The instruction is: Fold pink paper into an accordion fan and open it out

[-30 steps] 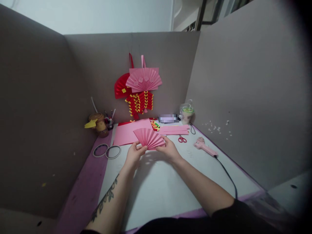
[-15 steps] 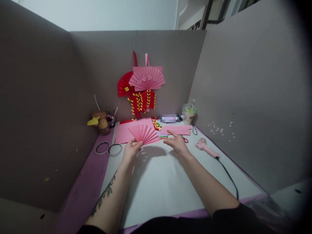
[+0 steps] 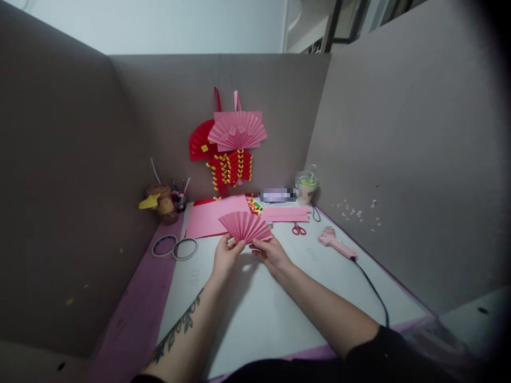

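A pleated pink paper fan (image 3: pixel 245 225) is spread above the table, held between my two hands. My left hand (image 3: pixel 228 255) pinches its gathered lower end from the left, thumb in front. At the lower right edge, my right hand (image 3: pixel 273 253) grips the fan with thumb on top and fingers curled below. Behind the fan lies a large pink paper sheet (image 3: pixel 207 217), with red paper showing under its edge. Pink paper strips (image 3: pixel 287 214) rest right of it, and red-handled scissors (image 3: pixel 299 229) lie just in front of them.
Two tape rolls (image 3: pixel 185 249) lie at the left. A pink glue gun (image 3: pixel 337 243) with a black cord lies at the right. Cups stand in both back corners, the left one brown (image 3: pixel 165 205). Red and pink paper decorations (image 3: pixel 239 133) hang on the back panel (image 3: pixel 159 106).
My right hand has moved left and closed on the fan's right edge. The fan has shifted slightly right and lower. The scissors now show fully.
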Available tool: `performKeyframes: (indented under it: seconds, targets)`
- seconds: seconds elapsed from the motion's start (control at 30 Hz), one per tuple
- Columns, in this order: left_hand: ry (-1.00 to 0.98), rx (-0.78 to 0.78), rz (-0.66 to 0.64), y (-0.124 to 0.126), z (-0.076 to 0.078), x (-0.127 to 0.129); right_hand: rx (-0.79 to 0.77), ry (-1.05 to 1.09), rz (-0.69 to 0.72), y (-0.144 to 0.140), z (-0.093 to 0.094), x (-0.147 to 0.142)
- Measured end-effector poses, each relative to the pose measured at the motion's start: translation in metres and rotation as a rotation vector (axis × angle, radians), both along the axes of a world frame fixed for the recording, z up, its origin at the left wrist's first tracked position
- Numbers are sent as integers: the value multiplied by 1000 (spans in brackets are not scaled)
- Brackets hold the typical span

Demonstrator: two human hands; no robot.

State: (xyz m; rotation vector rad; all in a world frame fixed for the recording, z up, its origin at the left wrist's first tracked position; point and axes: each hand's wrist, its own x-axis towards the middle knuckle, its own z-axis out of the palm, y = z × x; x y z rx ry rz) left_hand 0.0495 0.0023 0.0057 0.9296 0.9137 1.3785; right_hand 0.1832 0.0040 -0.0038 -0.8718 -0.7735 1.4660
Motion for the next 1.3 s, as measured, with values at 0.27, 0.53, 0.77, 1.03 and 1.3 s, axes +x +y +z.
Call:
performKeyframes:
  seconds: [0.27,0.53,0.77,1.03,1.3]
  targets:
    - [-51,-87,12,0,-10,7,96,-36,-37,-2,1,-10]
    - [30,44,16,-7,-5,12,42,43,-53,1,-5,-12]
    - [136,140,7,-13,2,15,53,197,-44,0,-7,-19]
    - [169,173,47,-17,8,16,-2,212,-177,4,-12,-18]
    - [245,213,94,-15,6,13,3,160,-256,13,-7,-3]
